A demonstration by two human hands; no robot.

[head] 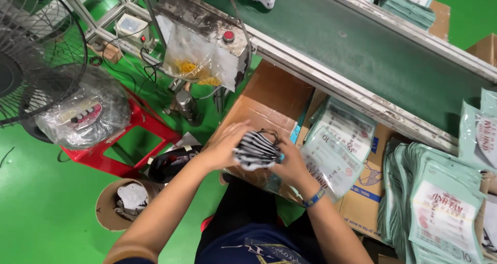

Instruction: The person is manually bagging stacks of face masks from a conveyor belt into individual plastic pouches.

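— Masks (pixel 255 150), a striped black-and-white bundle of them, sit between both hands. How do the fingers stand?

— The left hand (pixel 227 144) wraps the bundle's left end, fingers curled over the top and pressed together against the cloth. The right hand (pixel 291 163) cups the right end from below — its fingertips are hidden behind the bundle, so I cannot tell how tightly they close, but the palm clearly bears on it.

— Where is the bundle, exactly?

— Held up in the air above an open cardboard box (pixel 269 106), just in front of the person's lap. A thin dark loop sticks up from its top edge.

— And around the right hand?

— A blue wristband (pixel 314 197) on that wrist. Just beside the hand lie pale green flat packets (pixel 339 142), tilted against another cardboard box (pixel 365 191). Farther right, a thick stack of the same packets (pixel 440 202) stands on edge.

— Beyond that?

— A dark green conveyor belt (pixel 362 46) runs diagonally across the top, with a metal rail along its near edge. At its left end hangs a grey control box (pixel 207 23) with a red button, a clear plastic bag with something yellow in front of it.

— To the left?

— A green floor (pixel 41 202), a red stool (pixel 140 134), a wire fan (pixel 36 51), and a round cardboard tub (pixel 116 204) holding scraps.
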